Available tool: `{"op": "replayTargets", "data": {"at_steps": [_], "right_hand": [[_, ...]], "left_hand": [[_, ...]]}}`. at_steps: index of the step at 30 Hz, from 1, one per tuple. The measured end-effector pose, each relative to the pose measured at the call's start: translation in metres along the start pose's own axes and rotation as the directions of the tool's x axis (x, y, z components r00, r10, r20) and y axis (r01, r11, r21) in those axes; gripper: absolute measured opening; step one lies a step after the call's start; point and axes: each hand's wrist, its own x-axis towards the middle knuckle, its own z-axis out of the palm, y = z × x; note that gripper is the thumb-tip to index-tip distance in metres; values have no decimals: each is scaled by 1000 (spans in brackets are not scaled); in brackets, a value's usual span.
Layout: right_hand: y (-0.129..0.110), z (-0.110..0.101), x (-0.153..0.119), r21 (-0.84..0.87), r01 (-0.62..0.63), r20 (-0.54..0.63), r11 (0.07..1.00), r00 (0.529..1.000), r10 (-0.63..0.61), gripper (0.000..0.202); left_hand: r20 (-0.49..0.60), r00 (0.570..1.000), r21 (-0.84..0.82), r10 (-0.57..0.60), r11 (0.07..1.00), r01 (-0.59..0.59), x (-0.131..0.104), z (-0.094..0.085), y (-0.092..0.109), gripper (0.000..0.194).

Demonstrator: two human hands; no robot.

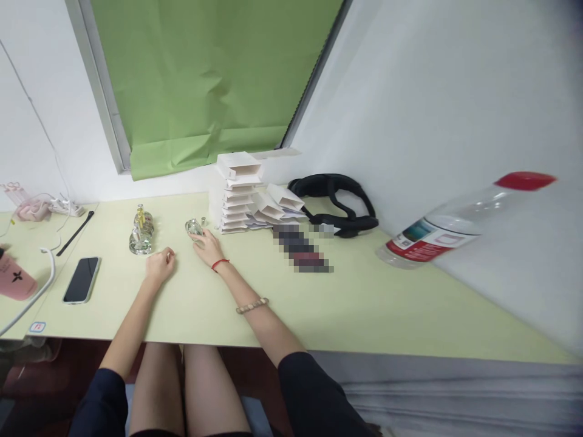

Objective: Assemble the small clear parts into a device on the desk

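Note:
My right hand (208, 249) rests on the table with its fingers at a small clear glass bottle (194, 227), which looks like a perfume bottle and lies on its side. Just beyond the fingertips is a small shiny cap-like piece (203, 221). My left hand (160, 266) lies on the tabletop with its fingers curled in, and nothing shows in it. Close behind it stand several glass perfume bottles (141, 244) in a row, with gold-coloured necks (141, 213).
White paper boxes (237, 203) are stacked at the back, others leaning beside them. A black headset (339, 203), a blurred-out dark item (303, 249) and a red-capped plastic bottle (437, 237) stand right. A phone (82, 280), black strap (75, 233) and pink cup (17, 278) lie left.

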Motion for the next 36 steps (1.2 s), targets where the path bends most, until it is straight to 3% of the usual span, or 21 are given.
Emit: {"op": "replayTargets", "data": {"at_steps": [2,4,7,9,14,22,25,29,31,33,36], "right_hand": [[5,0,2,60,21,-67,998,998,-17,32],[7,0,2,100,27,-114,995,993,-15,23],[7,1,1,133,17,-135,991,991,1,16],[7,3,1,165,17,-125,986,992,4,16],[9,9,1,281,31,-91,959,996,-6,15],[0,4,4,407,-44,-42,913,997,67,16],[-2,-2,5,466,-123,14,876,991,132,17],[-2,-9,7,514,-158,89,843,987,131,17],[-1,-12,7,536,-152,135,831,986,93,17],[-1,-13,7,561,-155,175,813,982,67,17],[-3,-14,6,615,-166,178,771,982,68,17]], "left_hand": [[-119,985,-64,-128,991,121,0,-1,-1,25],[-263,936,-157,-232,968,196,2,-2,-4,23],[-419,854,-275,-309,939,205,4,-4,-9,19],[-414,847,-320,-333,925,207,6,-4,-12,19],[-341,890,-285,-301,936,207,8,1,-16,21],[-357,858,-361,-368,902,237,8,-8,-19,20],[-381,862,-400,-335,900,173,9,-8,-18,18],[-451,876,-354,-173,935,3,10,1,-17,19],[-545,830,-322,-113,943,-83,11,3,-17,23],[-661,744,-276,-101,954,-115,12,2,-19,27],[-764,616,-257,-189,966,-22,13,-3,-22,43]]}}
